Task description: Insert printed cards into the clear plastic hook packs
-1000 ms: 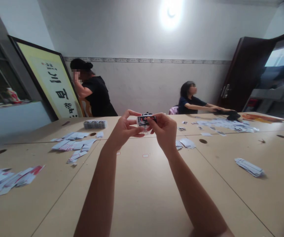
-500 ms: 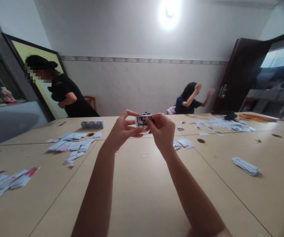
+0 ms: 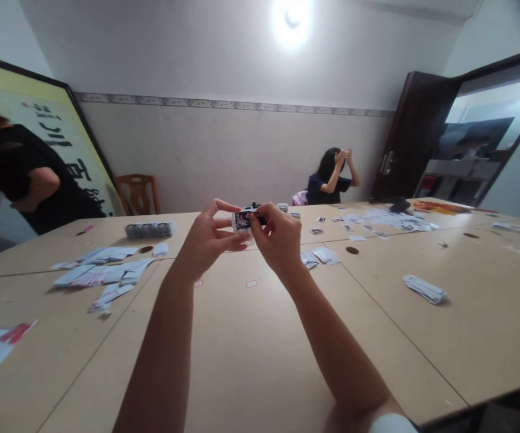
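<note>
Above the table's far half, a small clear plastic box with a black printed face point(image 3: 241, 221) is held up between both hands. My left hand point(image 3: 206, 242) is closed round its left end, fingers above and thumb below. My right hand point(image 3: 280, 237) pinches the box from the right, its thumb pressed on the dark printed face. Whether that face is a loose card or a stuck label is too small to tell. The right fingers hide the box's right end.
A row of similar boxes point(image 3: 150, 230) stands at the back left. Paper slips point(image 3: 102, 273) lie on the left, and a bundle of white strips point(image 3: 425, 288) on the right. Across the table point(image 3: 224, 355) sits a person point(image 3: 330, 180); another person point(image 3: 38, 174) stands at the left.
The view has turned to the right, so the table and things shift left. The right thumb stays on the box. The seated person's hands have come together near the head.
</note>
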### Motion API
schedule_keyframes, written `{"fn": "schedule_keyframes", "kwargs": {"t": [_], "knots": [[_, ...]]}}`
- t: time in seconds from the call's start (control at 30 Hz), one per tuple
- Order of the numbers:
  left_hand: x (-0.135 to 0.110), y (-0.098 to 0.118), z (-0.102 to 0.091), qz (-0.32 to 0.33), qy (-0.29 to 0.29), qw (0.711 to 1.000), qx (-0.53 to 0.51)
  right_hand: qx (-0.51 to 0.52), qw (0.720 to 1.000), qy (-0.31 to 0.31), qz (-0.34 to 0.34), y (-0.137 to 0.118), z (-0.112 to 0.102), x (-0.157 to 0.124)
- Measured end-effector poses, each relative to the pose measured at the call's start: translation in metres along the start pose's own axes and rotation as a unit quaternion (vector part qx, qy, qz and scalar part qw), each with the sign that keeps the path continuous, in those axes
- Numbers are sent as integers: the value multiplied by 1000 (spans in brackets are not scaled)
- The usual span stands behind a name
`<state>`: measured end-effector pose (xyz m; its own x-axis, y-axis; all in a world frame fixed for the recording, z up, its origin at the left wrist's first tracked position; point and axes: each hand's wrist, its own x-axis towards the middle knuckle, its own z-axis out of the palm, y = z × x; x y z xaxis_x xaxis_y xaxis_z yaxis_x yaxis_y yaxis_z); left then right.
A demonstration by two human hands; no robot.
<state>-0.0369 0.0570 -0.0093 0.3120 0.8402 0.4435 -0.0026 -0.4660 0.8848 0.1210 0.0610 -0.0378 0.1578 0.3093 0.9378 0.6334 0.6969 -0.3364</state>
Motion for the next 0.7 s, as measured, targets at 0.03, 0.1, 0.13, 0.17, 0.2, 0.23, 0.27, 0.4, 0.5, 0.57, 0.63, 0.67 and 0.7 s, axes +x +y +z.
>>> {"fn": "schedule_keyframes", "kwargs": {"t": [0.03, 0.1, 0.13, 0.17, 0.2, 0.23, 0.27, 0.4, 0.5, 0.57, 0.63, 0.67, 0.7], "knots": [[1, -1, 1, -2, 6, 1000, 5, -1, 1000, -5, -3, 1, 0, 0], [2, -4, 3, 0, 24, 1000, 17, 3, 1000, -8, -4, 2, 2, -1], [3, -6, 4, 3, 35, 999, 26, 7, 1000, -8, -6, 2, 2, -2], [3, -8, 6, 9, 47, 998, 38, 11, 1000, -9, -7, 2, 3, -2], [4, -10, 7, 16, 59, 997, 53, 15, 1000, -11, -9, 1, 3, -3], [4, -12, 9, 24, 70, 995, 70, 19, 1000, -14, -9, 0, 4, -4], [4, -13, 10, 31, 80, 992, 88, 23, 1000, -17, -8, -1, 4, -4], [4, -16, 17, 66, 113, 979, 158, 59, 998, -6, 30, -5, 6, -6], [5, -18, 21, 104, 137, 962, 213, 125, 986, -3, 105, -9, 7, -7], [6, -20, 24, 128, 156, 946, 255, 175, 972, -6, 158, -11, 8, -8], [8, -23, 27, 148, 173, 929, 291, 204, 960, -8, 191, -11, 8, -8], [9, -25, 28, 155, 179, 922, 306, 206, 959, -8, 197, -12, 8, -8], [9, -26, 29, 160, 185, 916, 318, 202, 959, -7, 198, -12, 7, -8]]}}
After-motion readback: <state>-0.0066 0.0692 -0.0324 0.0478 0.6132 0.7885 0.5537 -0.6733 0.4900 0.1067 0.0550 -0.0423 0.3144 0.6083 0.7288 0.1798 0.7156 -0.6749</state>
